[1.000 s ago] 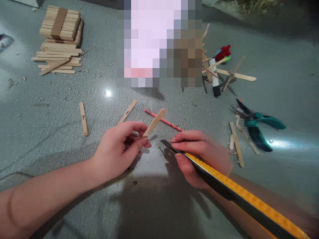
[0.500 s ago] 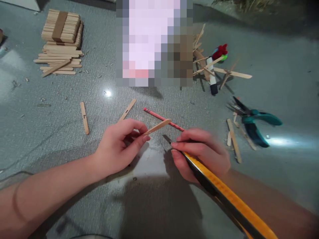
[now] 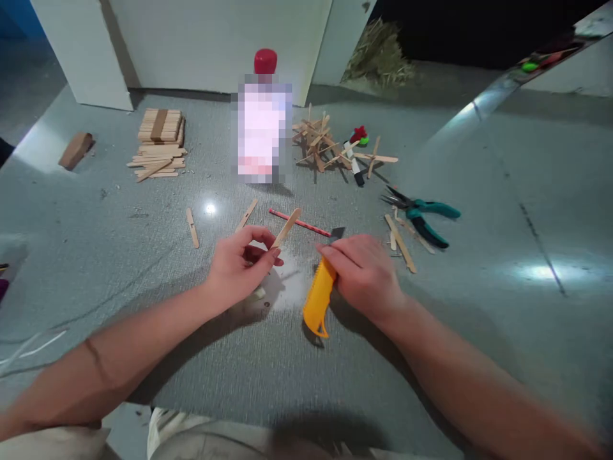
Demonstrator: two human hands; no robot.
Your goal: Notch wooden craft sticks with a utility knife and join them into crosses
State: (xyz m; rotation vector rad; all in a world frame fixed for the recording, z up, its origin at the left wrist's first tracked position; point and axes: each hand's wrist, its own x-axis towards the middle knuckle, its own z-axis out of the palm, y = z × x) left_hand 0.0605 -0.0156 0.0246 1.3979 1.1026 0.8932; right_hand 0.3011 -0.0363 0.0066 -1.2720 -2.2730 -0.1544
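Between the thumb and fingers of my left hand is a wooden stick, its free end slanting up to the right. My right hand grips a yellow utility knife, blade up and handle hanging down to the left. The dark blade lies by the right end of a red pencil on the grey surface. One notched stick lies left of my left hand, and another lies just above it.
Bundled sticks and loose sticks lie back left. A red-capped bottle, mostly pixelated, stands at the back. Right of it are a stick structure and a marker. Teal pliers lie to the right.
The view has pulled back and shows more of the surroundings. My right hand has turned the knife, so its handle hangs down to the left. The stick in my left hand points more steeply up.
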